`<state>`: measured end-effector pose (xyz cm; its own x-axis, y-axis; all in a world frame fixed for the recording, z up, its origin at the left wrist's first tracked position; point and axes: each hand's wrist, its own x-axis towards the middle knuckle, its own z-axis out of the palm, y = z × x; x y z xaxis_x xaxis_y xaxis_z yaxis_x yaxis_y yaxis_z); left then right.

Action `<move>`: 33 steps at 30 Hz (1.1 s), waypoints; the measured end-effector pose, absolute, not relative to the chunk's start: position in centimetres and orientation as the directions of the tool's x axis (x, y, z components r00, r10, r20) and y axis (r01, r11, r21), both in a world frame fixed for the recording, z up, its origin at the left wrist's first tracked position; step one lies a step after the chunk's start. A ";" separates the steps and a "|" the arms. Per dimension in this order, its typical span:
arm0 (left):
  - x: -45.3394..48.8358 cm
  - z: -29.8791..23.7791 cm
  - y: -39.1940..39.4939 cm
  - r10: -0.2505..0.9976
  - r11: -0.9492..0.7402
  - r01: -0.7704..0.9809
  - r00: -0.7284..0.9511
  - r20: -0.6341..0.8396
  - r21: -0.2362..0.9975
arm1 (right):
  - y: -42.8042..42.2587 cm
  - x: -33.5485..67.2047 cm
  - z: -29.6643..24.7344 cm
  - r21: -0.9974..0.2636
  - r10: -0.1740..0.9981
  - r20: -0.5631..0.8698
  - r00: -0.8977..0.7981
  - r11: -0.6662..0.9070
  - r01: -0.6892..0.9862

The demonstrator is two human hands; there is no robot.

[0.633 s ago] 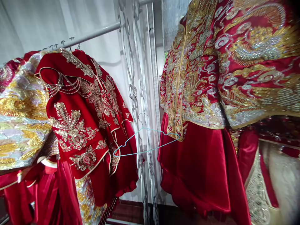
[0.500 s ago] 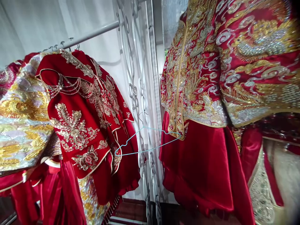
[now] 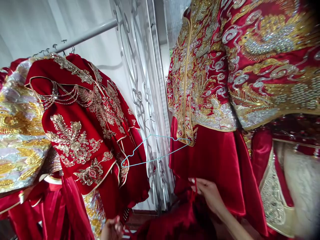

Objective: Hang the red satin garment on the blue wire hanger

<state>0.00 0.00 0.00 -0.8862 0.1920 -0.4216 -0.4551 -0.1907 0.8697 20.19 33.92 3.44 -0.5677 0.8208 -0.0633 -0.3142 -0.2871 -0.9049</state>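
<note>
At the bottom of the view, a dark red garment [image 3: 172, 223], possibly a skirt, is stretched between my hands. My right hand [image 3: 206, 191] is closed, pinching a thin red strap at the garment's upper right. Lower down, my left hand [image 3: 112, 229] is curled with its fingers together at the garment's other end, where another red strap shows; the frame edge cuts this hand off. Above and between them a thin light-blue wire hanger [image 3: 155, 160] hangs by its hook from the white metal scrollwork [image 3: 140, 96], with nothing on it.
Left, a red jacket with silver beading [image 3: 75, 140] and other embroidered garments hang from a white rail [image 3: 87, 36]. Right, a gold-embroidered red jacket [image 3: 202, 83] hangs over a red satin skirt [image 3: 212, 160], beside a whitish garment [image 3: 300, 180]. A pale curtain [image 3: 82, 13] is behind.
Both my hands have come into view from below with the dark red garment between them. The view has shifted slightly, moving the hanging clothes leftward in the picture.
</note>
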 end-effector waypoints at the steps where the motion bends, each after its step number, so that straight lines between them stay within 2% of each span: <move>1: -0.4 1.9 0.5 0.226 -0.276 -0.435 -0.896 -0.382 0.857 | 34.9 19.9 5.2 -0.897 0.829 -0.019 -0.559 -0.261 -0.357; 2: -0.7 3.8 1.2 0.252 -0.367 -0.360 -0.926 -0.281 0.857 | 35.8 19.6 6.7 -0.881 0.833 0.027 -0.552 -0.241 -0.406; 4: -1.1 7.4 2.8 0.217 -0.475 -0.192 -0.971 -0.097 0.859 | 37.7 18.9 9.2 -0.842 0.843 0.123 -0.524 -0.190 -0.505; 6: -1.5 9.6 4.7 0.119 -0.531 -0.030 -0.992 0.040 0.847 | 39.3 18.0 10.5 -0.812 0.850 0.201 -0.486 -0.133 -0.569; 8: -2.4 10.2 6.4 0.015 -0.514 0.084 -0.994 0.107 0.853 | 40.4 17.0 10.9 -0.810 0.852 0.240 -0.466 -0.088 -0.579; 10: -3.5 9.8 7.6 -0.022 -0.441 0.128 -0.991 0.132 0.888 | 41.0 16.2 10.7 -0.829 0.854 0.251 -0.456 -0.054 -0.557; 14: -5.4 8.7 9.2 0.038 -0.338 0.122 -0.989 0.143 0.933 | 41.9 15.1 10.1 -0.853 0.881 0.263 -0.392 0.023 -0.521; 19: -7.4 9.2 10.8 -0.033 -0.370 0.177 -0.984 0.177 0.912 | 43.1 14.6 10.3 -0.855 0.885 0.301 -0.356 0.086 -0.511; 24: -9.6 10.0 12.3 -0.004 -0.370 0.221 -0.972 0.236 0.902 | 44.1 14.4 10.5 -0.852 0.886 0.335 -0.321 0.140 -0.504; 27: -10.4 10.3 12.6 0.026 -0.360 0.236 -0.964 0.263 0.903 | 44.4 14.2 10.8 -0.843 0.894 0.330 -0.303 0.135 -0.521; 33: -11.1 11.0 12.0 -0.006 -0.354 0.290 -0.952 0.307 0.889 | 44.7 14.5 12.4 -0.828 0.879 0.331 -0.344 0.096 -0.552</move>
